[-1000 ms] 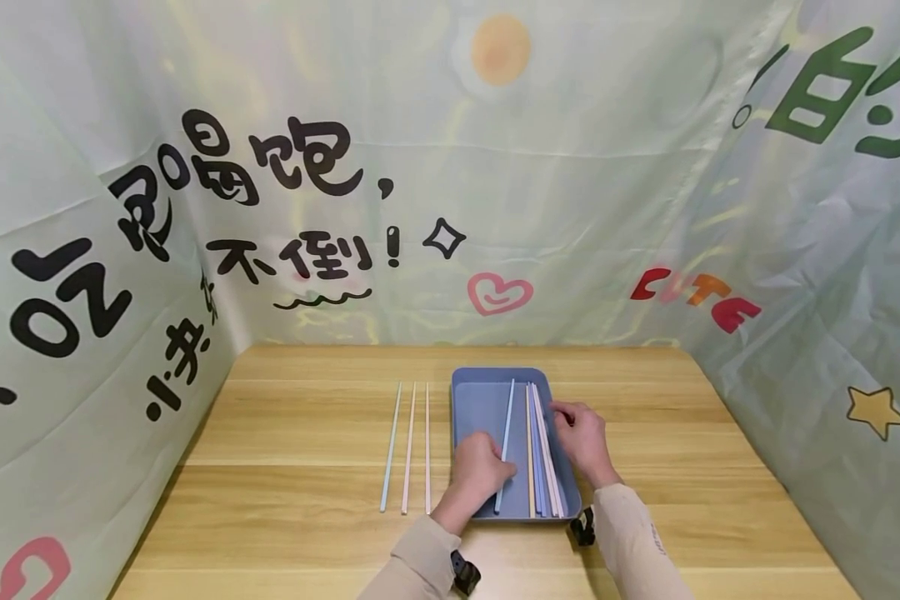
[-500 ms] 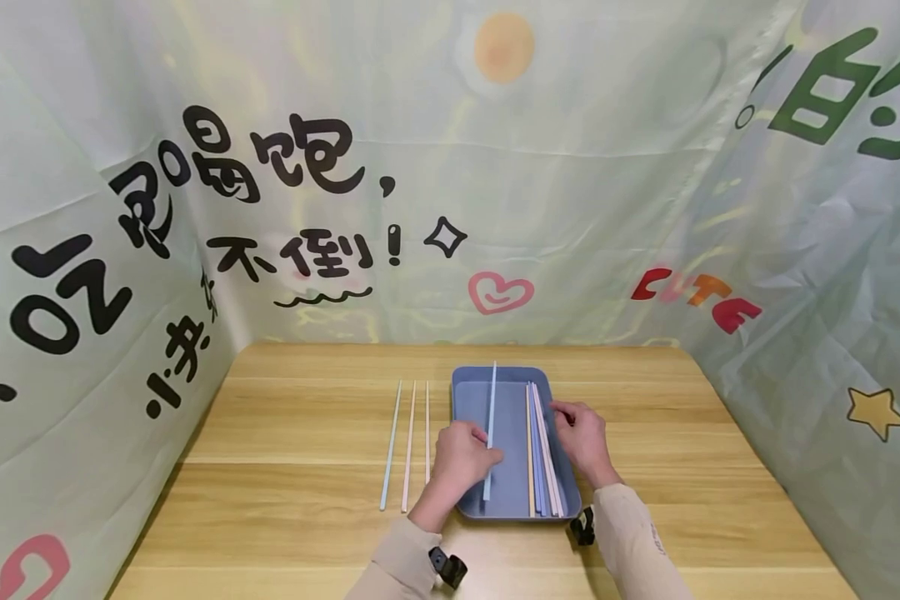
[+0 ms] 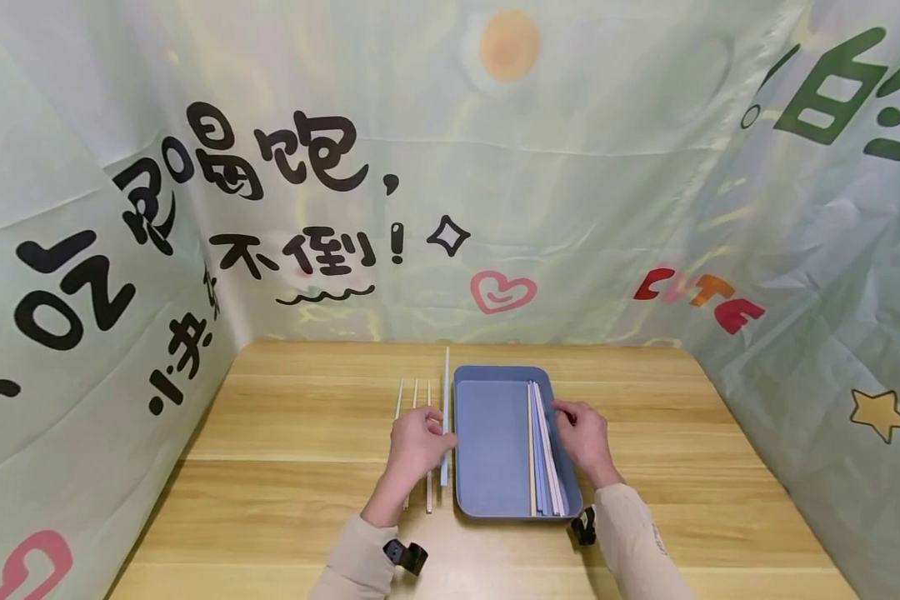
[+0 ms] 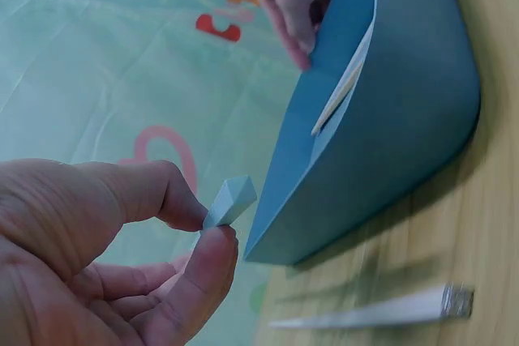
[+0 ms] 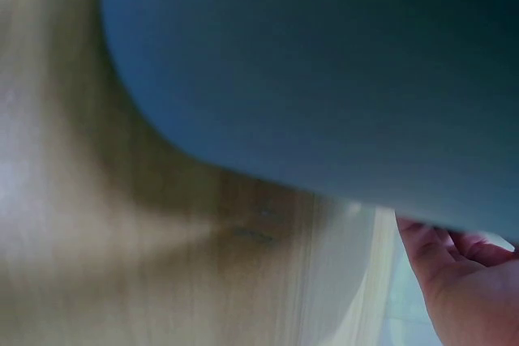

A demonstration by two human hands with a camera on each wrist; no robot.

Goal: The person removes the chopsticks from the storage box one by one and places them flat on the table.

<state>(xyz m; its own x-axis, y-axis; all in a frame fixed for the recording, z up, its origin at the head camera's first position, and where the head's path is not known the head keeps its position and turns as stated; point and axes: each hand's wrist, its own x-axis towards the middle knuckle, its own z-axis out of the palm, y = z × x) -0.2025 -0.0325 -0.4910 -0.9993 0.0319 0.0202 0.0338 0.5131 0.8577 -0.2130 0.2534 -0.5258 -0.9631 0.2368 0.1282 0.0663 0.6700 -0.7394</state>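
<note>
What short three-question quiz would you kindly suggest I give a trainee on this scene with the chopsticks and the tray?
1. Open question: what does the left hand pinch?

2. True or false: the right hand is at the left edge of the tray.

3. Multiple choice: how many chopsticks lie on the table to the left of the tray, not counting anything held? A: one. B: three. C: six.

Key:
1. A light blue chopstick.
2. False; it is at the right edge.
3. B, three, partly hidden by the left hand in the head view.
</note>
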